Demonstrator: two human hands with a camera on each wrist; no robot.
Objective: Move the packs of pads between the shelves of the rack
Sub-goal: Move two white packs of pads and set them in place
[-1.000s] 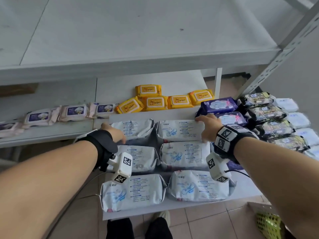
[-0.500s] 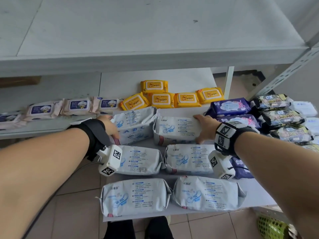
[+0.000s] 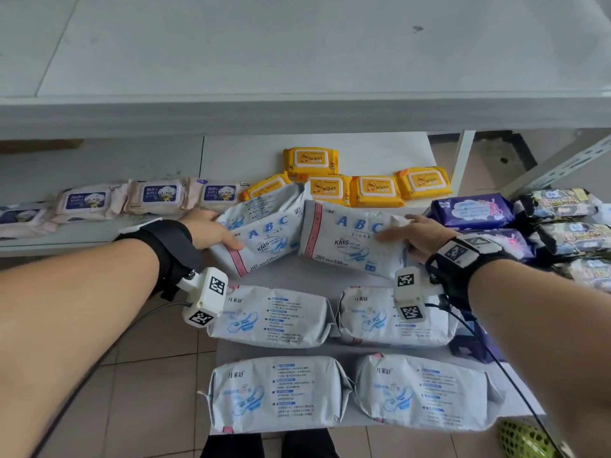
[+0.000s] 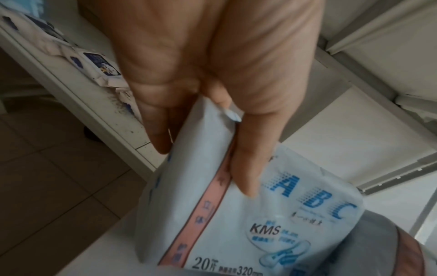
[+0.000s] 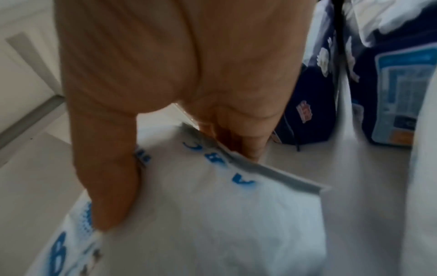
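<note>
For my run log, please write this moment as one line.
left hand: grips left pack | right hand: grips right pack | both tilted up

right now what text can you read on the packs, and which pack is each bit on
"ABC", "KMS", "20" and "320mm": left-held pad pack, gripped by the left hand.
"ABC", "KMS", "20", "320": right-held pad pack, gripped by the right hand.
"Wipes": yellow wipe packs.
"BABY WIPES": pink wipe packs.
Chinese print on the four lying white packs and all text on the purple packs and dark packs: too small to read.

Wipes packs (image 3: 344, 180) behind pad packs (image 3: 330, 352) on shelf (image 3: 370, 272).
</note>
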